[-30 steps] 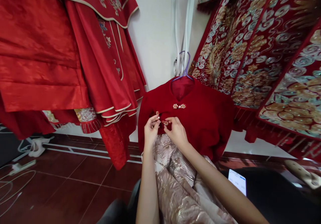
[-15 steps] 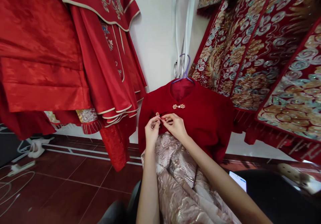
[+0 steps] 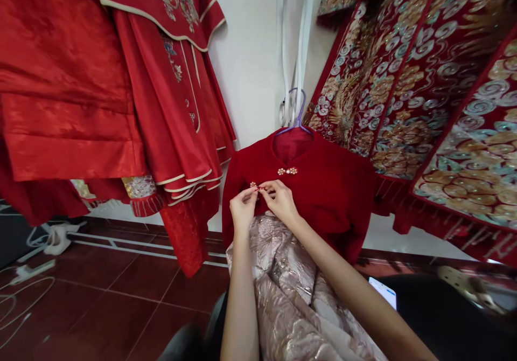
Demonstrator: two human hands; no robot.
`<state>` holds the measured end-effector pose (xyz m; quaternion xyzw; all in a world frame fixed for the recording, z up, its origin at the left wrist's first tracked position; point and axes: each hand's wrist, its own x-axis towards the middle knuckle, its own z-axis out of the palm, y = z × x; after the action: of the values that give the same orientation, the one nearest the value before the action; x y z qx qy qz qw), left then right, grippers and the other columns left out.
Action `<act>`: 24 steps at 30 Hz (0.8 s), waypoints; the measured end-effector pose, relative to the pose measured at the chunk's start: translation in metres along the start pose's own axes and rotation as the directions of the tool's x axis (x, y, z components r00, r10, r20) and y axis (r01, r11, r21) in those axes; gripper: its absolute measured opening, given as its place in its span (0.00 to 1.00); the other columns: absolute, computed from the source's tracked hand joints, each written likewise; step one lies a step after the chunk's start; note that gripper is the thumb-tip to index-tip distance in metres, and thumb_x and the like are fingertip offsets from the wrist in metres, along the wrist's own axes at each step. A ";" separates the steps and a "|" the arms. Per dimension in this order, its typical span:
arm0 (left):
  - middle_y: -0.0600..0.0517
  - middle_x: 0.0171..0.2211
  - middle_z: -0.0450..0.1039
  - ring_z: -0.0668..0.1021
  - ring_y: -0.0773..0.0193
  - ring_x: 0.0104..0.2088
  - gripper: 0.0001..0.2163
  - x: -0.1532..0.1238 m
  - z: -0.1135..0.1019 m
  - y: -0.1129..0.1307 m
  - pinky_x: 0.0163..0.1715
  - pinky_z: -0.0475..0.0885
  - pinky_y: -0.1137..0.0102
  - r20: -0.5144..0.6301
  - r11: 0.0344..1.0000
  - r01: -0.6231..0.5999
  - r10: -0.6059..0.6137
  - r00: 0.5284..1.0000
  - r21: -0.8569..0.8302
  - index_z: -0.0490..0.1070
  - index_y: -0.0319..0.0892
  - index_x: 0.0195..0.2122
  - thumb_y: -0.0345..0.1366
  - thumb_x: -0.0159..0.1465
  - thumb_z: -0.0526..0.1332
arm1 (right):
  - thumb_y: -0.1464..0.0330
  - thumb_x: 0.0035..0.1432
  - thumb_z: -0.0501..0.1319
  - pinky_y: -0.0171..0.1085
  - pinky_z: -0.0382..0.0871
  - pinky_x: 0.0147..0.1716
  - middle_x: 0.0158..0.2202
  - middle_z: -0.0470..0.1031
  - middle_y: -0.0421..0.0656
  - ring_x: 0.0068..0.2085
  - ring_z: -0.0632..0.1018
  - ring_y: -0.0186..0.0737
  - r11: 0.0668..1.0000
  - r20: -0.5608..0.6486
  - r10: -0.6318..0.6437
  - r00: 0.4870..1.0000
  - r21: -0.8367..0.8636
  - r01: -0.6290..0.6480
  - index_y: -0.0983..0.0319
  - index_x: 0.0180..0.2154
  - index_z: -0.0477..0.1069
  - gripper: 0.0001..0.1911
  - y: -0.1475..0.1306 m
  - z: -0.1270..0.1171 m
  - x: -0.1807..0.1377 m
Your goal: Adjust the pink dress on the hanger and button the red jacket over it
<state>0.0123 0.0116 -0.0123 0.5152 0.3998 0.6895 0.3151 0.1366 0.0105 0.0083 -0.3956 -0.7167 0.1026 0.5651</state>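
A dark red velvet jacket (image 3: 323, 199) hangs in front of me on a purple hanger (image 3: 299, 117). One beaded frog button (image 3: 287, 171) is fastened below its neckline. Lower down, my left hand (image 3: 243, 207) pinches the edge of a second beaded frog button (image 3: 253, 184), most of which its fingers cover. My right hand (image 3: 281, 202) meets it there, thumb and forefinger pinched on the same fastener's other side. Just below both hands lies a shiny pinkish-beige fabric (image 3: 283, 291) with a crinkled floral texture.
Red garments with cream piping (image 3: 161, 97) hang at left, and heavily embroidered red and gold ones (image 3: 404, 81) at right. A white rack pole (image 3: 301, 43) stands behind the jacket. A phone (image 3: 383, 292) lies on a black surface at lower right; white cables (image 3: 28, 296) trail over the tiled floor.
Both hands have shifted up slightly, their fingertips still together at the second frog button. The jacket and other garments hang almost as before.
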 end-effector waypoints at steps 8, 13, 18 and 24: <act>0.45 0.35 0.80 0.81 0.61 0.33 0.10 -0.004 -0.005 0.010 0.39 0.76 0.67 -0.016 0.992 -0.026 0.028 0.999 0.127 0.78 0.37 0.36 0.34 0.54 0.65 | 0.71 0.58 0.57 0.32 0.75 0.34 0.38 0.72 0.45 0.35 0.76 0.34 0.999 -0.015 0.037 0.999 -0.021 -0.037 0.63 0.40 0.74 0.09 -0.005 0.002 -0.002; 0.44 0.35 0.79 0.80 0.60 0.34 0.09 0.000 -0.002 0.009 0.40 0.76 0.66 0.020 0.996 -0.008 0.006 1.000 0.084 0.77 0.35 0.36 0.33 0.54 0.65 | 0.69 0.59 0.57 0.33 0.74 0.36 0.38 0.73 0.45 0.35 0.76 0.35 0.996 -0.057 0.073 0.996 -0.053 -0.076 0.63 0.38 0.74 0.09 -0.008 0.005 0.001; 0.44 0.43 0.76 0.78 0.63 0.41 0.13 -0.005 -0.009 -0.005 0.46 0.72 0.65 0.088 0.992 -0.051 0.040 0.995 0.117 0.71 0.38 0.46 0.31 0.59 0.60 | 0.70 0.59 0.56 0.35 0.73 0.40 0.38 0.78 0.44 0.35 0.79 0.35 0.978 0.038 0.205 0.978 -0.052 -0.203 0.61 0.41 0.74 0.11 -0.018 -0.013 -0.003; 0.47 0.35 0.77 0.77 0.63 0.37 0.05 -0.018 -0.051 -0.018 0.43 0.70 0.67 0.202 0.894 0.116 -0.222 0.954 0.434 0.74 0.39 0.33 0.29 0.59 0.58 | 0.67 0.58 0.55 0.34 0.72 0.38 0.34 0.80 0.43 0.35 0.80 0.37 0.900 0.206 0.434 0.877 -0.126 -0.417 0.61 0.36 0.76 0.11 -0.023 -0.067 -0.043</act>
<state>-0.0320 -0.0063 -0.0437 0.6150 0.5390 0.4886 0.3040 0.1880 -0.0550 0.0135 -0.5506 -0.6757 0.2412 0.4266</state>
